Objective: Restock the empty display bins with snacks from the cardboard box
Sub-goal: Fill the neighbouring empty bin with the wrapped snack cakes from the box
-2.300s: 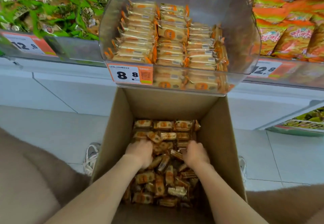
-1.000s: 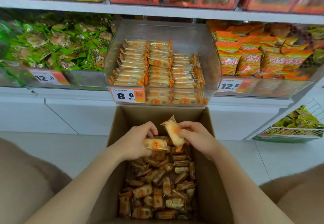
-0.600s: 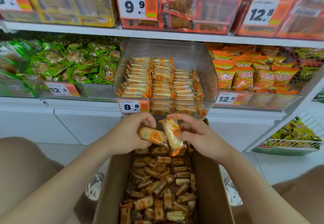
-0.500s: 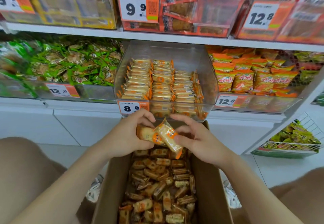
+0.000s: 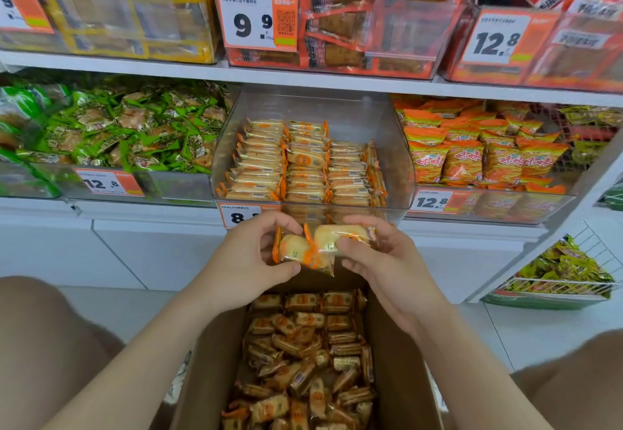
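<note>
The left hand [image 5: 251, 261] pinches one pack [image 5: 294, 250] between thumb and fingertips; the right hand [image 5: 384, 261] pinches a second pack [image 5: 340, 237] the same way; the two packs touch, their orange-edged ends overlapping between the hands. Both are held roughly level just in front of the bin's [image 5: 396, 166] lower lip and above the box [image 5: 401, 362]; this looks like squaring the pair up so it goes in flat, to match what lies there already.

The bin is clear and its front leans out toward the person, so stock shows through it; inside, the rows [image 5: 303, 166] lie stacked flat in three neat columns, with a few packs on edge at the right end; the back and upper part are bare, so there is room to fill. The box stands open directly under the bin, which keeps each lift short; the snacks [image 5: 303, 362] in it lie jumbled, which is probably why each pair needs straightening by hand.

The price tag [image 5: 237, 215] on the lip is partly hidden by the left hand; the bins on either side, green packs [image 5: 118, 133] and orange bags [image 5: 472, 156], look full.

The next move, I judge, is up over the lip onto a row; the wrappers look slick, so such a light pinch may slip.
</note>
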Motion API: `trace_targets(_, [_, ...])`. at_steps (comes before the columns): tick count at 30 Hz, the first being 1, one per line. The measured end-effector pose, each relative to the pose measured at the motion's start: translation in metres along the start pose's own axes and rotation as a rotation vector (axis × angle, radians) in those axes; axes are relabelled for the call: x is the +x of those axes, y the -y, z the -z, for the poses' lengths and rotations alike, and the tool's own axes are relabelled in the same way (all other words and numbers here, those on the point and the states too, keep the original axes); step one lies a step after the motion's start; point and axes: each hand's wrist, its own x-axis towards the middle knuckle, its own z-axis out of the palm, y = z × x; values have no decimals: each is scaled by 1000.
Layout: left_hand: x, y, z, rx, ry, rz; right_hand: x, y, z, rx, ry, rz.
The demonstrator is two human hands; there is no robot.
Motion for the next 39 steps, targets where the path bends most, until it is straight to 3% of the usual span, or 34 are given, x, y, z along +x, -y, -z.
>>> trace_targets(7, [-3,-14,1,-119,34,29,4,-6,5,-295,-65,89])
trace_targets(14, [-5,-25,4,-137,72,-22,3,-4,-6,-496,55,276])
trace_targets(20, [2,-23,13,-131,105,-47,7,10,-1,-650,266,249])
trace_targets(23, [9,-27,16,-181,58,-73,15,23,2,-663,250,316])
trace_targets(25, [14,-28,17,-84,-106,-139,23,28,0,-598,181,345])
trace_targets(27, [20,-25,19,101,-370,-213,36,32,-3,-572,73,374])
trace_targets(29, [27,-17,26,337,-498,-272,54,34,-5,-645,-48,405])
trace_targets(33, [43,-1,31,670,-354,-313,97,41,-13,-829,-140,382])
trace_targets(36, [53,4,30,735,-295,-302,127,45,-20,-962,-80,328])
trace_targets(39, [60,5,28,729,-344,-259,143,47,-27,-975,-6,264])
